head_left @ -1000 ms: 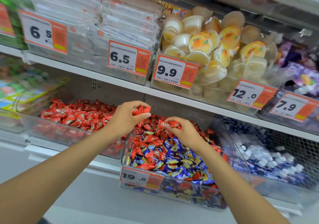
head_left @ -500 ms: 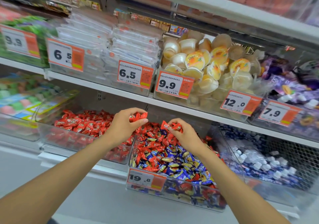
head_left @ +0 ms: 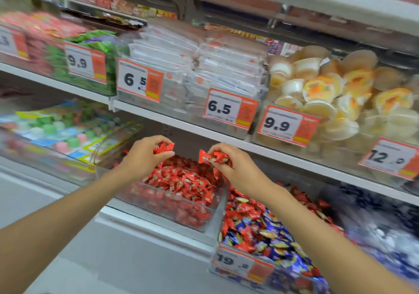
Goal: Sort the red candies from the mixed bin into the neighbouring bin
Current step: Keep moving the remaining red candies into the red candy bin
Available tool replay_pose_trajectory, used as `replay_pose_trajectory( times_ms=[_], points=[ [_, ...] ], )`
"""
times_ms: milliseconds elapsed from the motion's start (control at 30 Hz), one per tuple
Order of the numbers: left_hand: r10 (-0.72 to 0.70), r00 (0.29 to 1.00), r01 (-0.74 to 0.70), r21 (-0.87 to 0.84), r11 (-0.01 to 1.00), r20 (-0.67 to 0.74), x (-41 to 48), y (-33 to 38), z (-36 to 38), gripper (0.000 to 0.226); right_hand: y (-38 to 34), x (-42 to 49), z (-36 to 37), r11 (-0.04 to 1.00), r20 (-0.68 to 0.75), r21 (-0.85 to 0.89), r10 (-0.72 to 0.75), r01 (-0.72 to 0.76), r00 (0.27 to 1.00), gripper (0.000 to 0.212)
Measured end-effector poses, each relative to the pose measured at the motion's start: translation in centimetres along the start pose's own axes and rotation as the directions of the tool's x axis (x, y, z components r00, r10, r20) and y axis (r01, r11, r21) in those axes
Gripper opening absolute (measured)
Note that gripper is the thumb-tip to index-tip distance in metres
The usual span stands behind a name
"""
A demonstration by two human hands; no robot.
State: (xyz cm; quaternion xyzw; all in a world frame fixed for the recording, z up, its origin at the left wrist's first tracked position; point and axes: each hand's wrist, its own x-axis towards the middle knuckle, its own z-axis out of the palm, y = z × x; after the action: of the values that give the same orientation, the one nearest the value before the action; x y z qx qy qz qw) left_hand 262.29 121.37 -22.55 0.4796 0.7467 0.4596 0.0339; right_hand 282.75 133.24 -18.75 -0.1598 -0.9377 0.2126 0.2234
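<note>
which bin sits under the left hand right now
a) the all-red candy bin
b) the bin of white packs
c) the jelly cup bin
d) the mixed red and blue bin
a: the left hand, pinching red candies, is over the all-red candy bin; the mixed bin lies to its right, below the right hand.

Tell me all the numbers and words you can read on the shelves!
"9.9" on the tag in front of the green packs.
"6.5" on the tag left of the clear packs.
"6.5" on the tag right of the clear packs.
"9.9" on the tag by the jelly cups.
"12.0" on the tag further right.
"19.8" on the mixed bin's tag.
Small print, candy wrappers and the far-left tag: too blurred.
</note>
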Motion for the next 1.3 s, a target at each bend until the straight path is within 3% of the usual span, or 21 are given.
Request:
replay_pose_trajectory(
  times_ms=[167,267,333,400,500,600,900,1000,1100,1200,1233,1300],
  points=[
    [-0.045,0.998,0.038,0.173,0.984,0.036,3.9,-5.9,-1.5,0.033,1.3,7.2,5.2,0.994,0.085,-0.099,0.059,-0.05,0.995,0.022],
    [-0.18,0.944,0.079,0.341,0.937,0.276,5.0,-8.0,-1.4,0.071,2.3,9.6,7.5,0.983,0.36,-0.129,0.17,-0.132,0.917,0.063],
    [-0.279,0.892,0.089,0.468,0.879,0.356,4.6,-8.8,-0.9,0.072,3.0,10.0,8.0,0.973,0.457,-0.185,0.209,-0.137,0.864,0.077],
    [-0.254,0.905,0.081,0.448,0.89,0.341,3.7,-9.4,-0.4,0.07,3.8,9.2,7.1,0.962,0.396,-0.237,0.224,-0.137,0.89,0.065],
    [-0.077,0.948,-0.027,0.318,0.948,0.31,1.8,-8.4,0.5,0.079,5.2,5.9,4.2,0.962,0.194,-0.21,0.215,-0.174,0.957,0.041],
    [0.052,0.946,-0.122,0.202,0.972,0.32,-0.4,-4.5,2.3,0.055,7.1,0.7,0.8,0.96,0.05,-0.148,0.246,-0.237,0.968,0.029],
    [0.367,0.867,-0.406,0.052,0.912,0.337,-2.8,10.5,11.1,0.037,11.8,-12.6,-6.9,0.882,0.017,-0.231,0.425,-0.41,0.905,0.026],
    [0.313,0.847,-0.376,0.07,0.924,0.431,-2.5,11.6,15.9,0.046,12.9,-14.8,-8.0,0.872,-0.008,-0.205,0.453,-0.445,0.892,0.028],
    [0.124,0.812,-0.309,0.24,0.92,0.57,-1.9,10.6,20.0,0.067,13.8,-15.9,-8.3,0.878,-0.017,-0.147,0.458,-0.456,0.889,0.029],
    [-0.011,0.78,-0.425,0.542,0.725,0.626,-2.4,9.8,22.2,0.072,14.4,-16.5,-8.2,0.879,-0.016,-0.095,0.467,-0.467,0.884,0.033],
    [0.001,0.785,-0.464,0.587,0.663,0.619,-2.6,9.8,22.4,0.068,14.6,-16.6,-8.1,0.882,-0.016,-0.089,0.463,-0.462,0.886,0.033],
    [0.064,0.794,-0.497,0.585,0.64,0.605,-2.7,10.1,22.3,0.055,14.8,-16.9,-8.0,0.885,0.009,-0.106,0.457,-0.454,0.889,0.032]
  ],
)
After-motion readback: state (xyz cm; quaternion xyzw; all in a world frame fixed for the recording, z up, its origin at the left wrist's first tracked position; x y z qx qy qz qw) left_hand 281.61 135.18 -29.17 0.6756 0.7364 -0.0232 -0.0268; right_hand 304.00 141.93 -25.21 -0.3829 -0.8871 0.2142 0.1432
